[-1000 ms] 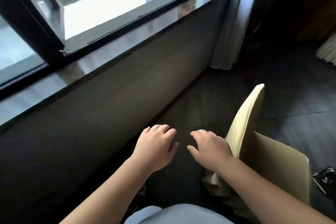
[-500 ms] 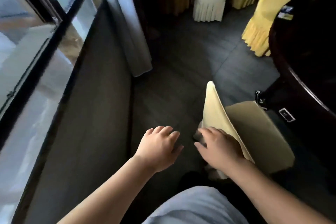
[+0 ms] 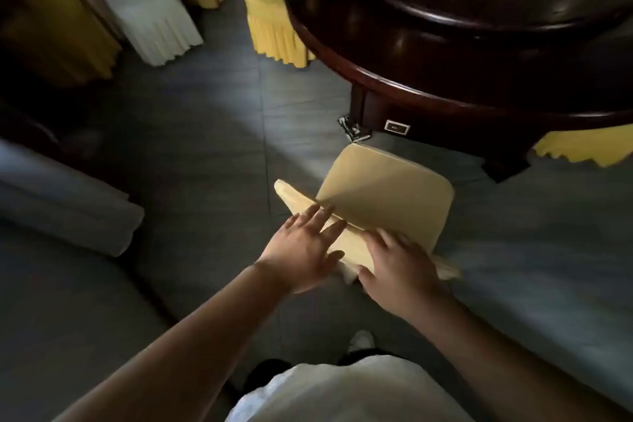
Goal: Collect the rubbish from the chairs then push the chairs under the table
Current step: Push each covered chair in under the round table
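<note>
Both hands aside, chair [image 3: 383, 195] seat faces the table [image 3: 445, 55]

Matt pale-yellow cloth covers the chair [image 3: 387, 195]; the table [image 3: 462, 55] is dark, glossy polished wood.

Table [image 3: 445, 79] cut off top and right; chair [image 3: 387, 202] legs hidden.

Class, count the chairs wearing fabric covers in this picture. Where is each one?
5 plainly visible: the pale chair under both hands, a white one and a yellow one beyond, a mustard one far left, another yellow behind the table. More may be hidden.
</note>
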